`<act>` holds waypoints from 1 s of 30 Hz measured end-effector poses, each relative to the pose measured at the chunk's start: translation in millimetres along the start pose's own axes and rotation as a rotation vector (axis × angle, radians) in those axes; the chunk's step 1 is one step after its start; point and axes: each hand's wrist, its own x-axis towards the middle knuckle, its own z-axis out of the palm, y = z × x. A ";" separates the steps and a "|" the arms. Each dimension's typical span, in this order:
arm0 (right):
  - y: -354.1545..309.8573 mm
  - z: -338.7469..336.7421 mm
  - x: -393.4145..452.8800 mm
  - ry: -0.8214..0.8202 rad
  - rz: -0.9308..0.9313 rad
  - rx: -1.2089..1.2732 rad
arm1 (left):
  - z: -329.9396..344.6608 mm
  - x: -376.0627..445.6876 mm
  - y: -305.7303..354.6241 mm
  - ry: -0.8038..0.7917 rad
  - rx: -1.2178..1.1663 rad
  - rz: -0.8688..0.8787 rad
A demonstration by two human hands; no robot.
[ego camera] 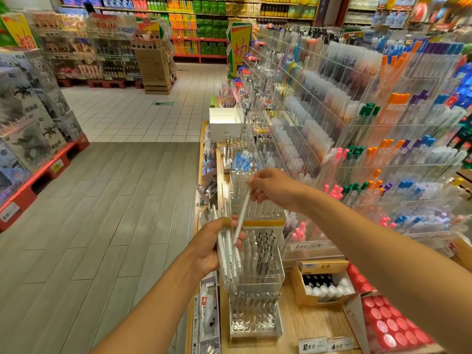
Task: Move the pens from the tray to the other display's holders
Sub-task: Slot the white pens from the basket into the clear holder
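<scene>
The left hand (208, 247) grips a bundle of clear-barrelled pens (227, 254), fingers curled round their middle. The bundle's long axis runs steeply, upper ends tilted up and to the left, lower ends pointing down toward the tiered clear acrylic pen display (255, 274) just beside it. The right hand (272, 189) pinches the upper end of a single white slim pen (241, 214) between fingertips and thumb. This pen slants from upper right to lower left, its lower end reaching into the left hand's bundle. Whether its tip or its cap is uppermost cannot be told.

The acrylic display stands in steps on a light wooden table (301, 325); its rows of round holders carry dark and silver pens in the middle tier, and clear ones above and below. To its right on the table sits an open yellow cardboard box of small black and white bottles (323, 283), with a block of red round-lidded packs (388, 325) beyond it. White price cards (325, 345) stand at the table's near edge.

Sloping clear racks of coloured-cap pens (383, 154) fill the right side of the view. The floor is grey wood-look planking (102, 200) near the person and pale tile (143, 113) farther off. Stacked boxes on red pallets (30, 139) line the left, and stocked shop shelves (204, 26) close the far end.
</scene>
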 end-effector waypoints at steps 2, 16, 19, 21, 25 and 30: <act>-7.0 -5.6 1.7 0.087 -0.104 -0.051 | -3.3 0.4 1.5 0.040 0.007 -0.005; -8.2 0.0 16.1 0.347 -0.492 -0.741 | -17.5 2.6 1.9 0.158 0.099 -0.097; -3.4 0.4 19.4 0.330 -0.483 -0.792 | -18.0 2.8 4.0 0.167 0.134 -0.086; 1.2 0.8 22.2 0.308 -0.476 -0.866 | -18.7 3.1 4.6 0.180 0.165 -0.078; 9.3 1.9 26.5 0.287 -0.496 -0.988 | -19.5 3.7 3.9 0.189 0.181 -0.078; 6.6 8.0 31.3 0.280 -0.479 -1.086 | -17.1 4.5 3.3 0.178 0.203 -0.068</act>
